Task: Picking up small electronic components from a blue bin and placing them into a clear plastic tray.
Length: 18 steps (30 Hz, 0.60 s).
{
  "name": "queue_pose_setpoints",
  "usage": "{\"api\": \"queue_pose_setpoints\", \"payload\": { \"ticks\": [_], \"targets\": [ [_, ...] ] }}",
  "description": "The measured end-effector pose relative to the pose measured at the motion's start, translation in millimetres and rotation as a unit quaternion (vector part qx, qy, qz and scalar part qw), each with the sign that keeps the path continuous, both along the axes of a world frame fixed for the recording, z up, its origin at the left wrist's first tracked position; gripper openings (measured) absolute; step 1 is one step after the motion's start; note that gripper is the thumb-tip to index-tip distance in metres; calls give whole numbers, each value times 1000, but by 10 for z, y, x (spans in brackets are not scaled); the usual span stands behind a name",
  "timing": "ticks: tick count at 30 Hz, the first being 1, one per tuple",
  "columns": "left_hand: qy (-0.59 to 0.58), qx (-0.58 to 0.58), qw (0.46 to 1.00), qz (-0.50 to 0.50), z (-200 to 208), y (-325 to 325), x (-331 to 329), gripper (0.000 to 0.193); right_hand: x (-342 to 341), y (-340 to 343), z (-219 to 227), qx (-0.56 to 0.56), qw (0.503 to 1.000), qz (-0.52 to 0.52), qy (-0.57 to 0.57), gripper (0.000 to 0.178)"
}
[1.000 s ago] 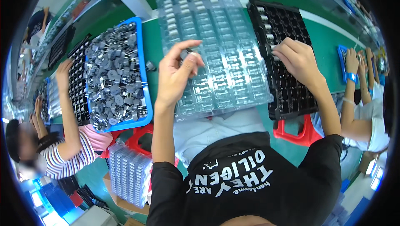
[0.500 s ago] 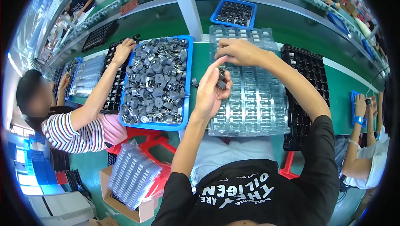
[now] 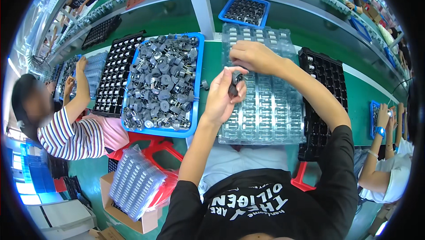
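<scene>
My left hand [image 3: 218, 100] is closed around small dark grey round parts [image 3: 234, 85] with black tops, likely more than one. Just beyond it, my right hand [image 3: 254, 57] has its fingers pinched together over the clear plastic blister tray [image 3: 261, 120]. What the right fingers hold, if anything, is hidden. Small silver pieces [image 3: 248, 35] sit in the tray's far rows, and metallic shapes show in its nearer pockets. To the left is a blue bin [image 3: 195, 111] heaped with grey round parts [image 3: 164, 80] that have metal pins. One loose grey part [image 3: 204, 84] lies beside the bin.
Black pocketed trays stand at the right [image 3: 325, 102] and left [image 3: 116, 76]. A smaller blue bin [image 3: 267, 16] is farther back by a metal post [image 3: 200, 7]. Co-workers sit on both sides. A carton [image 3: 150, 222] with stacked clear trays [image 3: 136, 182] is below left.
The left co-worker's hand has moved off the black tray toward the clear trays farther left. My left fingers have shifted on the grey parts; my right hand remains pinched over the tray.
</scene>
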<state>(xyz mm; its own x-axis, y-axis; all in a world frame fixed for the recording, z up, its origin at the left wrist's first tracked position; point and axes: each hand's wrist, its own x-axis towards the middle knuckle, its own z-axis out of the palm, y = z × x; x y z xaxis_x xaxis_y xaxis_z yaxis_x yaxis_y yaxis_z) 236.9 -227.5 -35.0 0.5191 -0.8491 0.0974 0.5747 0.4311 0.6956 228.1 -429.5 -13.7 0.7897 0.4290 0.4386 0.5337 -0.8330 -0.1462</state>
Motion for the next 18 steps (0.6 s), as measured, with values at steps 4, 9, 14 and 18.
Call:
{"api": "queue_pose_setpoints", "payload": {
  "ticks": [4,9,14,18],
  "targets": [
    [29,13,999,30,47,10,-22,24,-144,35,162,99,994,-49,-12,12],
    [36,-13,999,12,-14,12,54,24,-528,12,354,370,913,-134,110,11],
    [38,-12,999,31,-27,21,90,27,-808,144,409,330,934,-97,92,25],
    [39,-21,998,38,-64,2,92,28,-932,245,427,263,956,-83,96,31]
  ]
}}
